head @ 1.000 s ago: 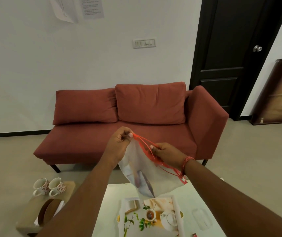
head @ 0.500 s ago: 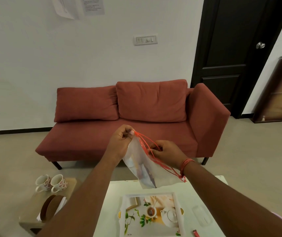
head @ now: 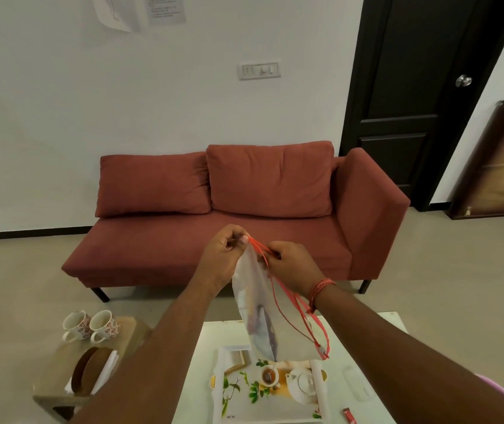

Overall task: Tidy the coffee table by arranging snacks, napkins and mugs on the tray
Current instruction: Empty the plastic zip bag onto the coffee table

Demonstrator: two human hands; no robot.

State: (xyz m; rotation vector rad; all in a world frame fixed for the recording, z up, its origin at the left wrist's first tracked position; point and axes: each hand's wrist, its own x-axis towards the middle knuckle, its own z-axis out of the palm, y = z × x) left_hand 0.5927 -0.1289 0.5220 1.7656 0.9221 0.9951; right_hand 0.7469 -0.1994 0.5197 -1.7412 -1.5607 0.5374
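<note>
Both hands (head: 223, 258) pinching translucent red-trimmed bag (head: 256, 310)

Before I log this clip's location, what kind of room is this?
Most likely a home living room: a red sofa against the wall, a low white coffee table bearing a printed tray, and floral mugs on a side table.

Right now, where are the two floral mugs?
In the head view the two floral mugs stand side by side at lower left, on the far end of the small side table, left of the white coffee table, not on the tray.
</note>
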